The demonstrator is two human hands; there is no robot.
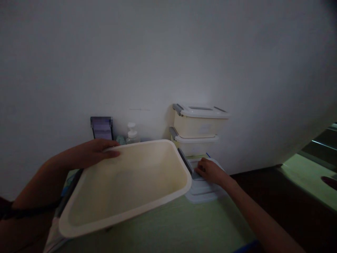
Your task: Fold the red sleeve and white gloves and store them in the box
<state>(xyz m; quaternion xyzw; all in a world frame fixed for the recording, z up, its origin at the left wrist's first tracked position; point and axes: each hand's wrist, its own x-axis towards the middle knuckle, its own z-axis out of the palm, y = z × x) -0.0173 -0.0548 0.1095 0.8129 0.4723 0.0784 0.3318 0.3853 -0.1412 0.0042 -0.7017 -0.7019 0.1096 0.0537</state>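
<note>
A cream plastic storage bin [142, 175], lidless and with nothing seen inside, is tilted toward me over the table's left part. My left hand [101, 151] grips its far left rim, thumb over the edge and the other fingers largely hidden. At the bin's right side, my right hand [209, 171] is curled with its fingertips on a grey latch [196, 176]. Under that hand lies a pale grey-white lid [204, 192], flat on the table. A second dark latch [70, 193] hangs along the bin's left side.
Two lidded cream boxes [198, 126] are stacked against the wall at the back. A phone [102, 128] stands upright at the back left, beside a white-capped bottle [132, 134]. The green tabletop [168, 228] shows in front. Something blue [247, 247] lies at its near edge.
</note>
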